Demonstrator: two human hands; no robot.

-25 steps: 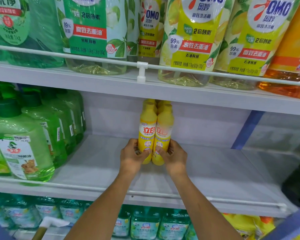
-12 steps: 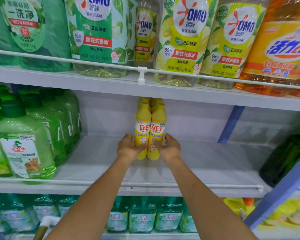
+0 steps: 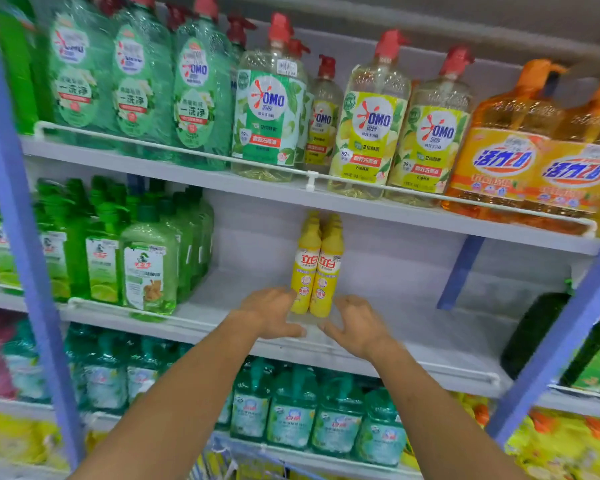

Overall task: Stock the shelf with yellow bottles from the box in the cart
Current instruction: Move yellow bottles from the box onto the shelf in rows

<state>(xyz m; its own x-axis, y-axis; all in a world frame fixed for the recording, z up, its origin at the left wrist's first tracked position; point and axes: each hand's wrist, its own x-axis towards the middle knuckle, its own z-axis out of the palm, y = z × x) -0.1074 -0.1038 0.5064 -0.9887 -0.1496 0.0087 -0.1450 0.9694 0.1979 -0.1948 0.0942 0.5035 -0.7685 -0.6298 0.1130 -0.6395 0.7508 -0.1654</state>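
Note:
Two yellow bottles [image 3: 315, 268] with red lettering stand upright side by side in the middle of the white shelf [image 3: 395, 317], with more yellow bottles lined up behind them. My left hand [image 3: 269, 313] hovers just left of and below the bottles, fingers relaxed, holding nothing. My right hand [image 3: 355, 325] is spread to the right of the bottles, fingers apart, also holding nothing. Neither hand touches the bottles. The cart and the box are out of sight.
Green pump bottles [image 3: 146, 261] fill the left of the same shelf. A dark green bottle [image 3: 530, 334] stands at its right end. Large OMO bottles [image 3: 368, 133] and orange jugs [image 3: 506, 161] sit on the shelf above. Teal bottles [image 3: 291, 417] line the shelf below. Blue uprights [image 3: 18, 216] frame the bay.
Both hands have let go of the two yellow bottles and drawn back toward me, fingers opening. The camera has pulled back and up, showing more shelves.

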